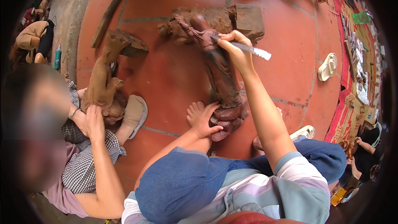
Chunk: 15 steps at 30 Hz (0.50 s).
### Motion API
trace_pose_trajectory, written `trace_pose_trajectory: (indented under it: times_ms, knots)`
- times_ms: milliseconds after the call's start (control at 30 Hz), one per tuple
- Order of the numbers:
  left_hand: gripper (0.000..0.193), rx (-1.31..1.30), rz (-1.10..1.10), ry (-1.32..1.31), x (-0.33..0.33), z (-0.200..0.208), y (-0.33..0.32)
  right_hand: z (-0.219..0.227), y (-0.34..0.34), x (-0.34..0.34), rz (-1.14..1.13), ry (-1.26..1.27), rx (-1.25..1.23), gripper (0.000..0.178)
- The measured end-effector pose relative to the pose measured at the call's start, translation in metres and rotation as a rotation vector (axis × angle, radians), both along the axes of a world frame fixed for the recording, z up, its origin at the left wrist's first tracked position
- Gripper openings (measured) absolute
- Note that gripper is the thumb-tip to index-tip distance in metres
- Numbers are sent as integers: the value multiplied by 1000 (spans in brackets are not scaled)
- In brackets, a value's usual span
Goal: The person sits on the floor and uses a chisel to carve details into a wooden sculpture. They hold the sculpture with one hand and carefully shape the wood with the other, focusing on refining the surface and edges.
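A dark reddish-brown wooden figure carving [222, 74] lies before me, its head end away from me and its lumpy base [228, 120] nearest me. My right hand [237, 46] is closed in a pen-like grip around a slim carving tool [255, 51] with a pale, ragged-ended handle. Its dark tip meets the figure's upper part. Low down, my left hand [204, 121] grips the base, thumb and forefinger spread against its left side. Its other fingers are hard to tell from what look like toes beside them.
Behind the figure lies a rough wood block [248, 21]. At left, a co-worker's hands [94, 122] rest on a lighter carving [101, 85]. A wood strip [110, 14] lies on the red tiles [166, 70]. Farther right are a cream sandal [327, 67] and tools on a mat [352, 58].
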<state>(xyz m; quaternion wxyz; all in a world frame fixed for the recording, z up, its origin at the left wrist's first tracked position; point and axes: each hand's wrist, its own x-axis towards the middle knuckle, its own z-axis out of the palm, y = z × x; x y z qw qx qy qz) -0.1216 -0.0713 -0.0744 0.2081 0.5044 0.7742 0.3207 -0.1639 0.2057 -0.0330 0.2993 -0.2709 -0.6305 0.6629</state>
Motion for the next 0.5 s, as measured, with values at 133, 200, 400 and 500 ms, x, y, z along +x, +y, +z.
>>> trace_pose_trajectory:
  times_ms: [133, 200, 400, 500]
  knots:
    - [86, 17, 24, -23, 3, -7, -2, 1, 2, -15, 39, 49, -87, 9]
    - [85, -32, 6, 46, 2, 3, -2, -6, 6, 7, 33, 56, -201, 7]
    - [84, 92, 49, -65, 10, -20, -9, -10, 7, 1, 36, 148, -395, 8]
    - [83, 35, 13, -26, 7, -11, 1, -6, 9, -4, 56, 86, -300, 8]
